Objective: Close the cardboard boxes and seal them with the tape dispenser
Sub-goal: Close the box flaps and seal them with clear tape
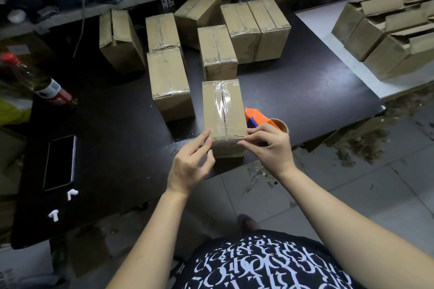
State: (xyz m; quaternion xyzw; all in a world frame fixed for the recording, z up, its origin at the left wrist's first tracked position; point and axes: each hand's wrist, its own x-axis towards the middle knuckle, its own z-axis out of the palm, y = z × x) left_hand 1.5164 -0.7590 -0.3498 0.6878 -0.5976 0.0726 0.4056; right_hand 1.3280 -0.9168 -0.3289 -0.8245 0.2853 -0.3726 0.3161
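A closed cardboard box (223,110) stands at the front edge of the dark table (122,129), with clear tape running along its top seam. My left hand (191,162) touches the box's near left corner with straight fingers. My right hand (270,145) presses its fingertips on the near right top edge, over the tape end. The orange tape dispenser (260,118) lies on the table just right of the box, partly hidden behind my right hand.
Several taped boxes (169,84) stand further back on the table. Open boxes (387,28) sit on a white surface at the right. A bottle (40,82), a phone (60,162) and white earbuds (71,193) lie at the left. Metal shelving runs behind.
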